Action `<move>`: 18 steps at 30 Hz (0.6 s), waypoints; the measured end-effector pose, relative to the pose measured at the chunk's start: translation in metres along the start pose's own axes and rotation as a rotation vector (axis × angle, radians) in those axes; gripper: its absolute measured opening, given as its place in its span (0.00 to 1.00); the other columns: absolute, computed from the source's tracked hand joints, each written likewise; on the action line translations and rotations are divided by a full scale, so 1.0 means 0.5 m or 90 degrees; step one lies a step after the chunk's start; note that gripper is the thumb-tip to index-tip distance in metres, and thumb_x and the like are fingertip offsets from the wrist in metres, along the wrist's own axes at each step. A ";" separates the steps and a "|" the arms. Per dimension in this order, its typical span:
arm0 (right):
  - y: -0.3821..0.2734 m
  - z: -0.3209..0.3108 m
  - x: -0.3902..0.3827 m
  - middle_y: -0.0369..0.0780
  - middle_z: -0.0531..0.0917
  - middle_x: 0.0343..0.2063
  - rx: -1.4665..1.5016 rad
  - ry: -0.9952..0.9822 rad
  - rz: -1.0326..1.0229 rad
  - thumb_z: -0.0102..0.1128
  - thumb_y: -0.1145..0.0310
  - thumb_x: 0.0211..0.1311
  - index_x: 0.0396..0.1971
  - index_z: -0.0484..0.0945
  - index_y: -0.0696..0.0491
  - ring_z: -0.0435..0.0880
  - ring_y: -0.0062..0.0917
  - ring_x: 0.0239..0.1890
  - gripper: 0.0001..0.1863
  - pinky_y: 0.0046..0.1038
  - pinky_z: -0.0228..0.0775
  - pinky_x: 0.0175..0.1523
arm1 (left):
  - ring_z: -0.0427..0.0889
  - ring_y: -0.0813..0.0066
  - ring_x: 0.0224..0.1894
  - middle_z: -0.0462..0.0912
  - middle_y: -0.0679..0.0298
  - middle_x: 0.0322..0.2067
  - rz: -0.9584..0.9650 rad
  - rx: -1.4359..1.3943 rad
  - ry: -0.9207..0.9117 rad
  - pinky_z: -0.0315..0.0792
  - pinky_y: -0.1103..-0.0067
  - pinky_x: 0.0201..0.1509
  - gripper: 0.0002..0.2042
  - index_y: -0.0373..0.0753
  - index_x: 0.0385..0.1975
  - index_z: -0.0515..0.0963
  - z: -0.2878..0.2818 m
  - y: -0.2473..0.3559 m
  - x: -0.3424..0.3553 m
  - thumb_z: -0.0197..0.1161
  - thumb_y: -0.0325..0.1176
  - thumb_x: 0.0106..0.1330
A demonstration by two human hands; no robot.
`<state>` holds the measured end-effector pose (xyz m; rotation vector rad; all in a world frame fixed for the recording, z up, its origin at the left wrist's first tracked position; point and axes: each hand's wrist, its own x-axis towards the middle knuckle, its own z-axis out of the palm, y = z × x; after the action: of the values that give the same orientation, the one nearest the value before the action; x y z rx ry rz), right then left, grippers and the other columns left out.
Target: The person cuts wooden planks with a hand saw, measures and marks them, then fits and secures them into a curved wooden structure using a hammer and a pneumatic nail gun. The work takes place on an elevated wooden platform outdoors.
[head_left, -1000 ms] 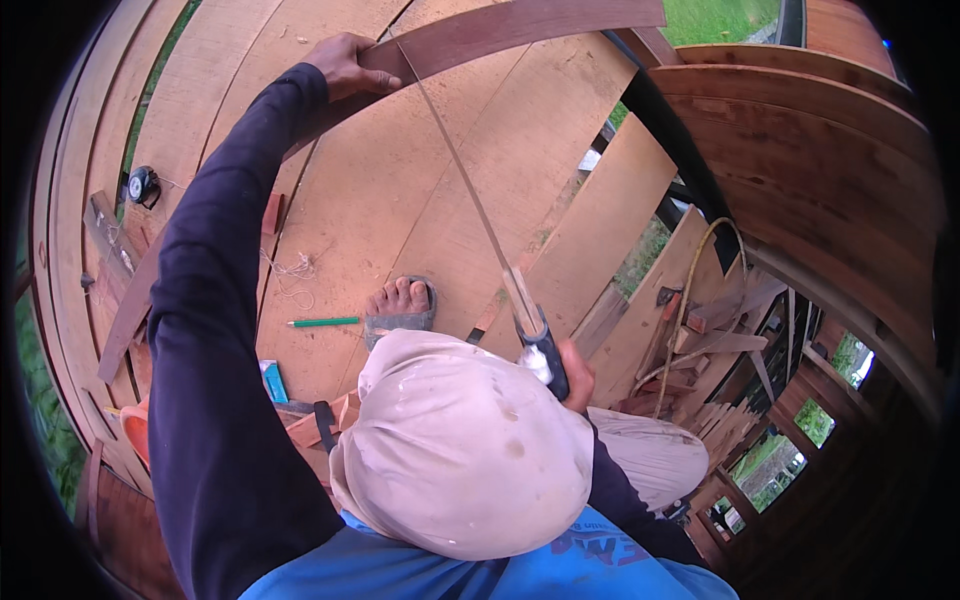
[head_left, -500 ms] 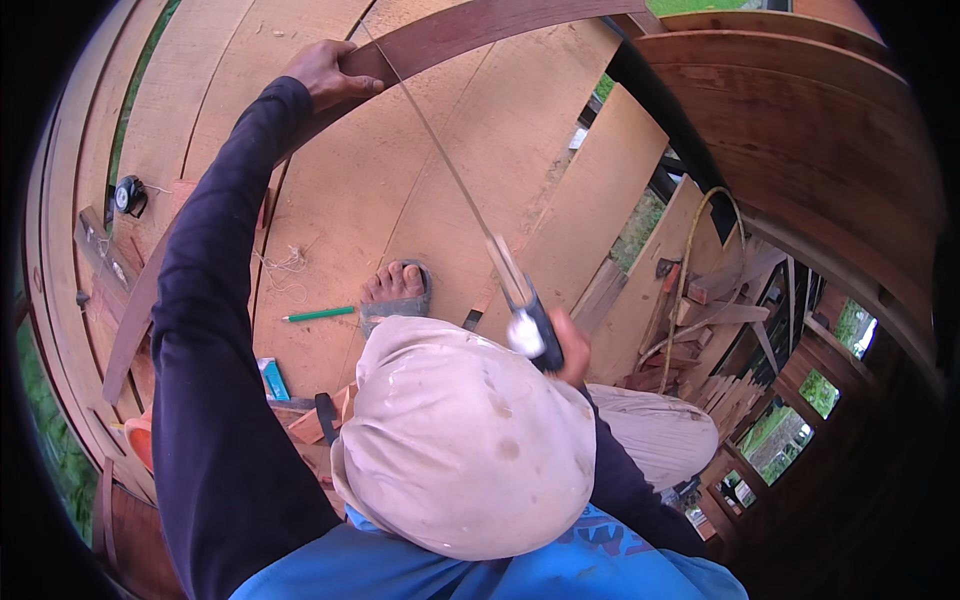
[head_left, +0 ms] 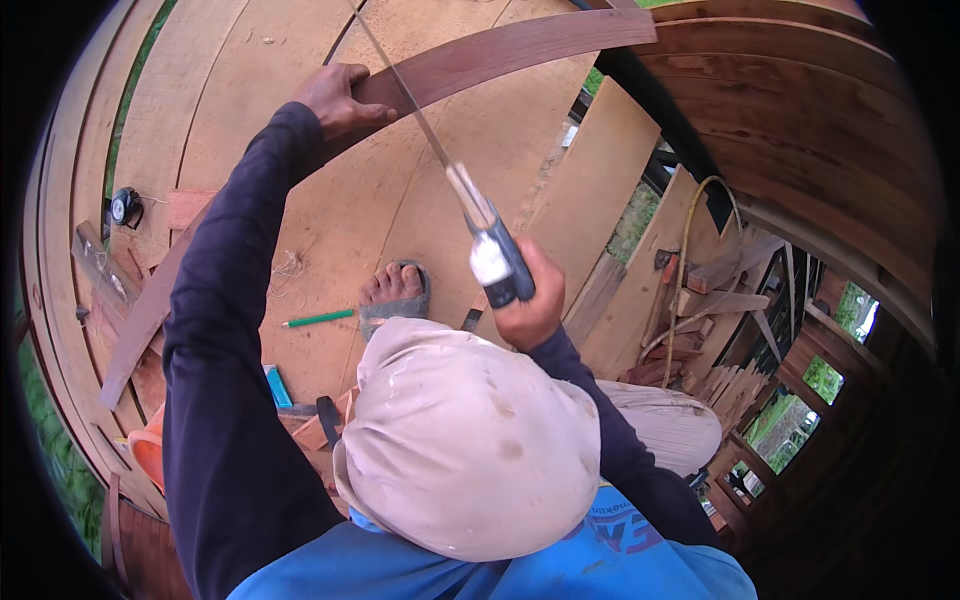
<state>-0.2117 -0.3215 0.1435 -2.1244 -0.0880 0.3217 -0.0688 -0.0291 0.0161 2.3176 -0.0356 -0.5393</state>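
Note:
A long reddish-brown wooden board (head_left: 530, 55) runs slantwise from the left, passing under my left forearm, to the far right. My left hand (head_left: 340, 100) grips it near the far middle, fingers over its far edge and thumb stretched along it. Just right of that thumb, the thin blade of a handsaw (head_left: 490, 258) crosses the board, seen nearly edge-on. My right hand (head_left: 535, 300) is wrapped round the saw's dark handle, in front of my right knee. How deep the blade sits in the wood cannot be made out.
A green pencil (head_left: 318, 318) and a sandalled foot (head_left: 393, 290) are on the planks. A tape measure (head_left: 127, 207) lies left; a teal box (head_left: 275, 385) is near my left arm. Gaps part some planks. Right are a yellowish hose (head_left: 690, 220), stacked offcuts (head_left: 735, 390) and a plank wall (head_left: 790, 110).
My right hand has pushed the saw away from me and a little left. The board and my left hand appear slightly nearer and further right.

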 end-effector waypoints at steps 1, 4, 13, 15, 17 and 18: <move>-0.007 0.013 0.020 0.41 0.75 0.17 0.008 -0.002 0.002 0.63 0.70 0.54 0.30 0.74 0.58 0.75 0.21 0.19 0.09 0.25 0.67 0.26 | 0.85 0.57 0.35 0.84 0.50 0.30 0.005 -0.009 0.018 0.76 0.69 0.43 0.31 0.31 0.37 0.81 0.004 -0.006 -0.002 0.75 0.56 0.45; -0.018 0.029 0.049 0.41 0.74 0.16 0.017 0.002 -0.030 0.62 0.70 0.54 0.30 0.73 0.58 0.74 0.22 0.18 0.09 0.26 0.67 0.26 | 0.85 0.54 0.37 0.84 0.50 0.32 -0.013 0.048 0.075 0.76 0.67 0.45 0.36 0.33 0.41 0.77 -0.017 -0.001 -0.012 0.75 0.60 0.43; 0.026 0.064 0.062 0.38 0.73 0.17 0.002 0.017 -0.049 0.64 0.69 0.57 0.30 0.75 0.58 0.71 0.19 0.20 0.09 0.25 0.65 0.27 | 0.80 0.47 0.45 0.80 0.49 0.40 -0.085 0.243 0.211 0.75 0.61 0.46 0.23 0.38 0.43 0.68 0.068 0.000 -0.044 0.65 0.33 0.45; 0.026 0.037 0.023 0.39 0.75 0.17 0.002 -0.010 -0.026 0.64 0.69 0.56 0.31 0.76 0.58 0.73 0.20 0.20 0.09 0.25 0.66 0.27 | 0.80 0.47 0.44 0.81 0.49 0.39 -0.117 0.206 0.234 0.75 0.61 0.45 0.22 0.38 0.42 0.69 0.057 -0.025 -0.043 0.65 0.33 0.45; 0.041 -0.033 -0.059 0.41 0.78 0.18 -0.027 -0.039 -0.049 0.64 0.71 0.54 0.34 0.77 0.57 0.78 0.23 0.20 0.10 0.26 0.70 0.28 | 0.81 0.46 0.43 0.81 0.48 0.38 -0.157 0.181 0.245 0.75 0.61 0.45 0.21 0.38 0.41 0.70 0.027 -0.040 -0.045 0.65 0.33 0.45; 0.052 -0.060 -0.099 0.41 0.80 0.19 -0.067 -0.033 -0.077 0.65 0.70 0.54 0.36 0.79 0.57 0.80 0.22 0.21 0.11 0.25 0.71 0.30 | 0.81 0.45 0.43 0.81 0.48 0.38 -0.167 0.173 0.231 0.75 0.61 0.45 0.21 0.38 0.41 0.70 0.006 -0.039 -0.042 0.64 0.33 0.45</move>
<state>-0.2532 -0.3696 0.1470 -2.2045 -0.2673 0.3065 -0.0918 -0.0132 0.0085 2.6728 0.3940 -0.2426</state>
